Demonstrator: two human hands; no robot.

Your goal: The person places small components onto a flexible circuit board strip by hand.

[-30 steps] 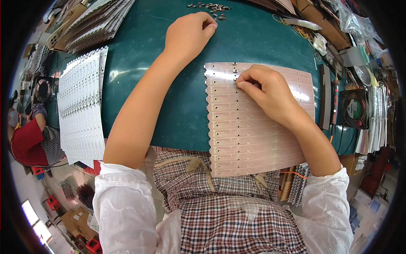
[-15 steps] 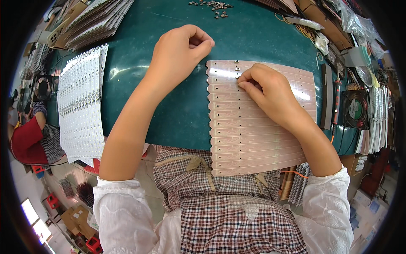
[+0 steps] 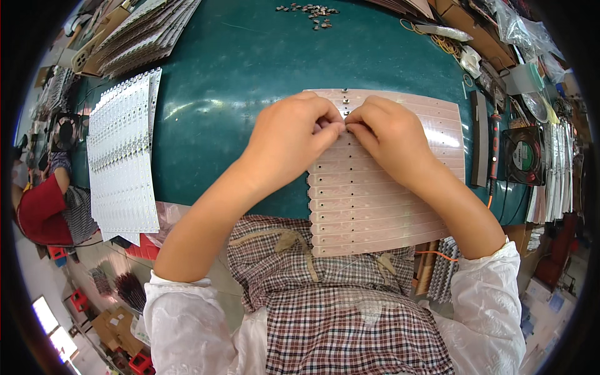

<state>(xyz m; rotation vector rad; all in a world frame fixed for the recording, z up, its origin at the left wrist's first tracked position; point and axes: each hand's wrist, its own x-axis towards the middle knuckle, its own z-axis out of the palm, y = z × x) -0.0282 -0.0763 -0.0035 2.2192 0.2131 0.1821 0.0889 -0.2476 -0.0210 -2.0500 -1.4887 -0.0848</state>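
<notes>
A pinkish panel of joined strips, like a circuit board panel (image 3: 387, 206), lies on the green table and overhangs its near edge. Down it runs a column of small dark holes. In the far strips of that column sit a few small dark metal pieces (image 3: 345, 100). My left hand (image 3: 290, 140) and my right hand (image 3: 394, 140) meet over this column, just on the near side of those pieces. Thumb and forefinger of each hand are pinched, tips nearly touching. Whatever is between the fingertips is too small to make out.
Several small metal parts (image 3: 309, 11) lie in a loose heap at the far side of the table (image 3: 206, 144). White strip boards (image 3: 125, 150) are stacked at left, more panels (image 3: 150, 34) beyond. On the right are a soldering iron (image 3: 494, 147), a dark bar (image 3: 479, 140) and a fan (image 3: 524, 156).
My left hand has come right and nearer, from above the bare table to the panel beside my right hand. My right hand has shifted only slightly, still pinched at the column.
</notes>
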